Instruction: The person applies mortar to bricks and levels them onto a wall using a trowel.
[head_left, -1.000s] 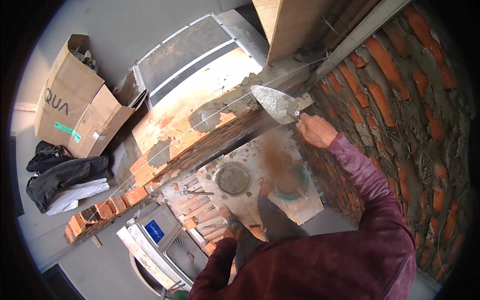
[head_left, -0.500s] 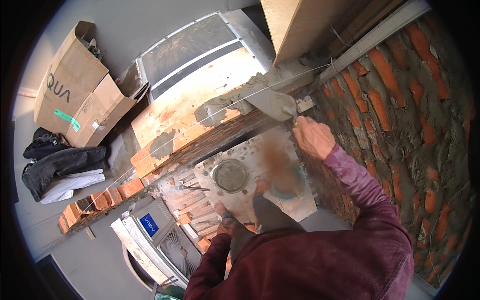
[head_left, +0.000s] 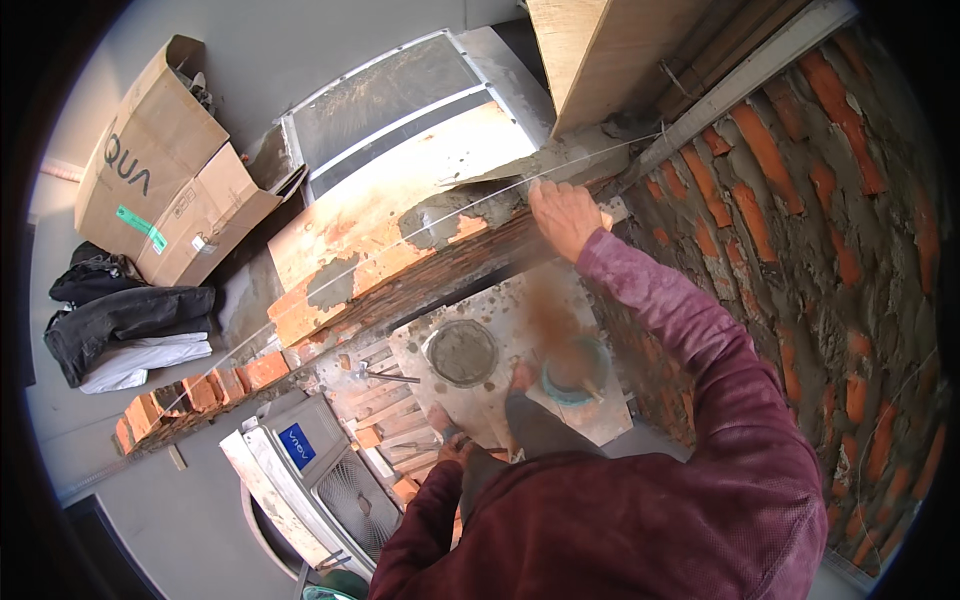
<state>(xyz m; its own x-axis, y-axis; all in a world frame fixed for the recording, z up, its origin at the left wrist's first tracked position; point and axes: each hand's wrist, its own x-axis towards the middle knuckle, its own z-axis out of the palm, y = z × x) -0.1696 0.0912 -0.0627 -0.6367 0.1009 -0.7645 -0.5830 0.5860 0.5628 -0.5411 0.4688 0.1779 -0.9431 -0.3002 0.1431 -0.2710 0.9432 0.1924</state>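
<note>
My right hand (head_left: 568, 215) is closed round the handle of a trowel. The trowel's grey blade (head_left: 488, 184) shows as a narrow, tilted strip over the mortar at the right end of a low brick wall (head_left: 385, 275); the hand hides most of the handle. Patches of wet grey mortar (head_left: 435, 222) lie on the wall's top, and a taut white string (head_left: 385, 248) runs along it. Low down, my left hand (head_left: 456, 447) is beside my left leg; its fingers are too small and shadowed to read.
A round container of mortar (head_left: 462, 352) and a teal bucket (head_left: 577, 372) stand on the board (head_left: 520, 300) around my feet. A rough brick wall (head_left: 790, 300) rises at right. A cardboard box (head_left: 165, 185), dark clothes (head_left: 130, 325) and an air-conditioner unit (head_left: 330, 470) are at left.
My right hand has moved left and slightly up with the trowel. Its blade, broad face visible before, now appears as a thin strip further left. My left hand stays about the same.
</note>
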